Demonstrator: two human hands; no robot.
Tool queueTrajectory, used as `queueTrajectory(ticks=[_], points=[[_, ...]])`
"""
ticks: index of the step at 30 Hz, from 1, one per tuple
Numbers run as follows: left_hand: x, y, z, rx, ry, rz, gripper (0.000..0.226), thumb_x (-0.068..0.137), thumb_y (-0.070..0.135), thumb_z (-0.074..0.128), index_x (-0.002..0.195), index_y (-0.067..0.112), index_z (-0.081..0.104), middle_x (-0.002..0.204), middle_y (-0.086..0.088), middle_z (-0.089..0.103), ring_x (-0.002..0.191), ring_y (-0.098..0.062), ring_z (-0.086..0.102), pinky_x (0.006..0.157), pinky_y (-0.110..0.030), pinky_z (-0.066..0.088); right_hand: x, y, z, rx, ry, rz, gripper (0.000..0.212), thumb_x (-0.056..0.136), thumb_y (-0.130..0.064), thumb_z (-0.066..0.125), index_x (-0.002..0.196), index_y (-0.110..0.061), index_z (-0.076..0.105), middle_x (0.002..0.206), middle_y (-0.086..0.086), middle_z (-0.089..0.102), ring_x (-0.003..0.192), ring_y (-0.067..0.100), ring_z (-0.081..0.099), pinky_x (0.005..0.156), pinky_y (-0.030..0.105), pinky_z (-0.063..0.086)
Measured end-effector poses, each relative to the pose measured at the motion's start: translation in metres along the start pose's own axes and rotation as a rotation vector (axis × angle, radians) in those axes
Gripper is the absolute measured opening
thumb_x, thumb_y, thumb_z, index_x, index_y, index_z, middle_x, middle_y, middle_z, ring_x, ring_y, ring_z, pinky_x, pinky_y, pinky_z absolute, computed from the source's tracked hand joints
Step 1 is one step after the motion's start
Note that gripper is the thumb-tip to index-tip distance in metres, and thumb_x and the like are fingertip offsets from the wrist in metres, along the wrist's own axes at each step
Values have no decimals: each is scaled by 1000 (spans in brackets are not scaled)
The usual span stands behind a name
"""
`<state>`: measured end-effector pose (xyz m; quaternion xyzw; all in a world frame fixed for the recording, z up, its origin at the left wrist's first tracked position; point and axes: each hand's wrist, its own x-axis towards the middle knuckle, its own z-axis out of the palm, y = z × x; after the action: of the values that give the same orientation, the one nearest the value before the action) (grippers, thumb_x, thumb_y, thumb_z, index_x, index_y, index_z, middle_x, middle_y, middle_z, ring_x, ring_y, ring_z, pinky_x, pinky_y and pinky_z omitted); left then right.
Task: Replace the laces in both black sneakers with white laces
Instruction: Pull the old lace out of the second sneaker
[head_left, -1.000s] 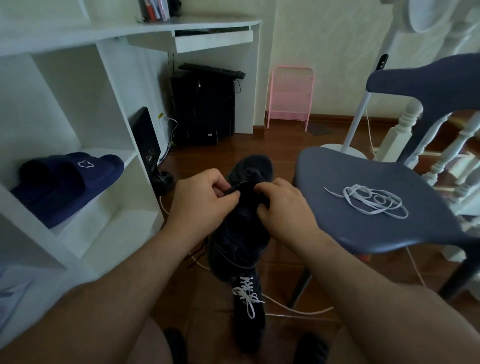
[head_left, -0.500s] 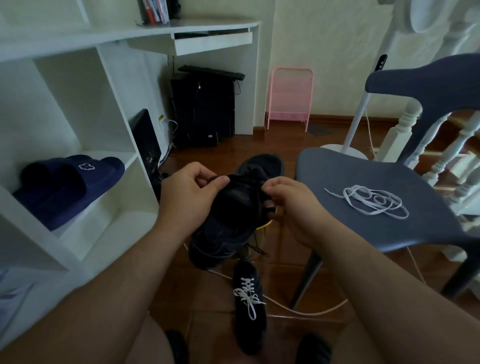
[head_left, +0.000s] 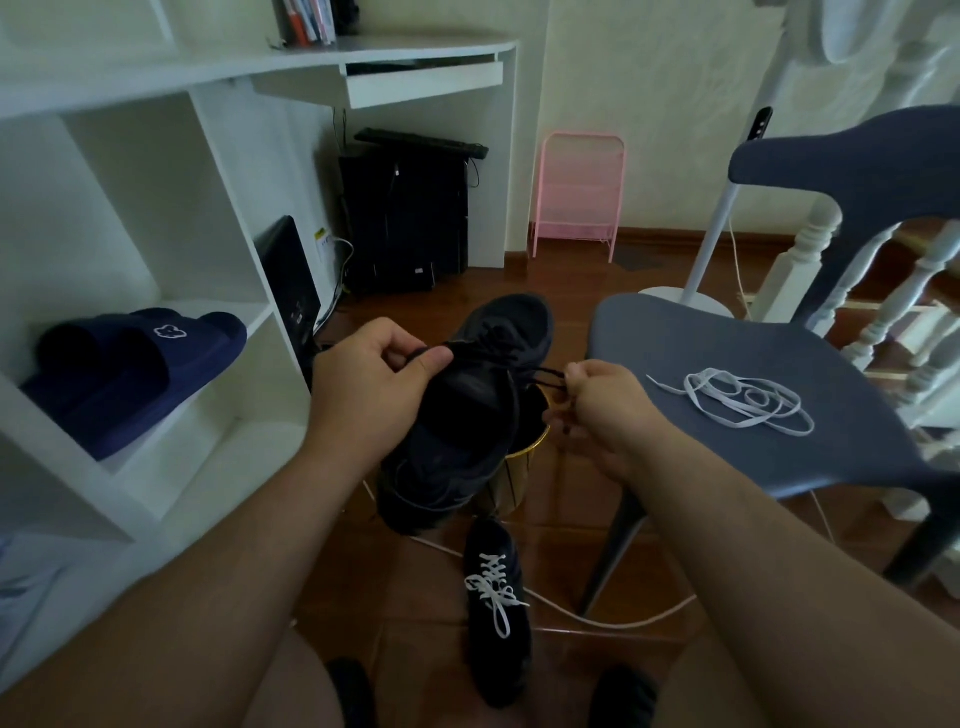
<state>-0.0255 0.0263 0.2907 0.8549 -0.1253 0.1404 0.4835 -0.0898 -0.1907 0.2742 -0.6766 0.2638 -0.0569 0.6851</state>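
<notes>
I hold a black sneaker (head_left: 467, 410) in the air at the middle of the view, toe pointing away. My left hand (head_left: 369, 384) grips its left side, thumb and finger pinching a black lace end. My right hand (head_left: 597, 410) pinches the black lace (head_left: 545, 375), which runs taut from the shoe's eyelets to the right. A second black sneaker (head_left: 498, 613) stands on the floor below, laced in white. A loose white lace (head_left: 748, 400) lies coiled on the blue chair seat (head_left: 727, 441).
A gold bin (head_left: 519, 478) stands on the floor under the held shoe. White shelves (head_left: 171, 415) on the left hold navy slippers (head_left: 135, 364). A white cable (head_left: 597, 618) crosses the wooden floor. A computer tower (head_left: 405, 218) and pink rack (head_left: 579, 192) stand at the back.
My hands moved apart. The right hand has drawn the black lace out to the right, away from the shoe, while the left keeps hold of the shoe, now tilted to the left.
</notes>
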Motion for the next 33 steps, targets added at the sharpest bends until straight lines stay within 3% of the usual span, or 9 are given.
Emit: queueTrajectory(ticks=[4, 6, 9, 13, 16, 20, 24, 27, 33], points=[[-5, 1, 4, 21, -6, 58, 21, 84, 42, 85, 81, 27, 69, 74, 10, 65, 76, 1, 61, 59, -7, 42, -9, 1, 9, -413, 82, -458, 16, 106, -33, 53, 116, -27, 63, 109, -4, 64, 94, 10, 62, 80, 29, 51], [-7, 3, 5, 27, 0, 69, 22, 84, 43, 85, 81, 28, 69, 74, 11, 64, 76, 0, 61, 61, -13, 44, -16, -3, 12, -508, 25, -589, 14, 103, -37, 60, 110, -28, 67, 106, -9, 62, 98, 6, 60, 83, 24, 50], [-10, 4, 5, 43, -7, 106, 21, 84, 44, 84, 83, 28, 70, 74, 12, 64, 78, 2, 61, 61, -14, 44, -18, -2, 11, -584, -68, -506, 10, 99, -34, 69, 91, -27, 69, 90, -8, 68, 86, 10, 64, 74, 29, 52], [-12, 3, 5, 55, -36, 113, 20, 84, 42, 84, 82, 28, 71, 75, 13, 65, 78, 2, 61, 59, -9, 40, -14, -1, 9, -692, -71, -503, 7, 99, -26, 69, 94, -23, 72, 88, -10, 68, 84, 8, 62, 70, 25, 48], [-3, -1, 0, 25, 16, 56, 19, 85, 43, 84, 81, 31, 69, 76, 12, 66, 73, -1, 62, 62, -13, 43, 1, -1, -5, -785, 122, -479, 15, 102, -21, 63, 88, -16, 68, 88, 1, 67, 87, 22, 63, 71, 32, 44], [5, -7, -7, 1, 81, 34, 22, 85, 44, 83, 78, 35, 64, 78, 11, 67, 75, -5, 63, 68, -24, 49, 23, 6, -37, -784, 233, -208, 19, 104, -25, 59, 91, -13, 65, 94, 8, 65, 103, 34, 64, 77, 32, 40], [2, -8, -3, 20, 60, 58, 20, 85, 43, 83, 80, 32, 67, 77, 12, 66, 74, -4, 63, 68, -24, 50, 7, 6, -16, -776, 207, -530, 23, 103, -21, 59, 124, -14, 65, 122, 6, 63, 113, 23, 59, 94, 33, 44], [1, -6, -2, 3, 55, 64, 20, 85, 43, 83, 80, 33, 67, 76, 12, 65, 72, -2, 61, 65, -21, 46, -8, -2, 5, -777, 71, -798, 21, 103, -24, 60, 122, -21, 68, 115, -5, 62, 105, 10, 57, 93, 25, 44], [-5, -2, 0, -11, 14, 130, 20, 84, 38, 85, 79, 34, 67, 76, 11, 66, 74, -2, 62, 63, -14, 46, -9, 3, 14, -617, -75, -562, 10, 99, -25, 68, 102, -34, 64, 93, -14, 65, 87, 3, 59, 73, 20, 44]])
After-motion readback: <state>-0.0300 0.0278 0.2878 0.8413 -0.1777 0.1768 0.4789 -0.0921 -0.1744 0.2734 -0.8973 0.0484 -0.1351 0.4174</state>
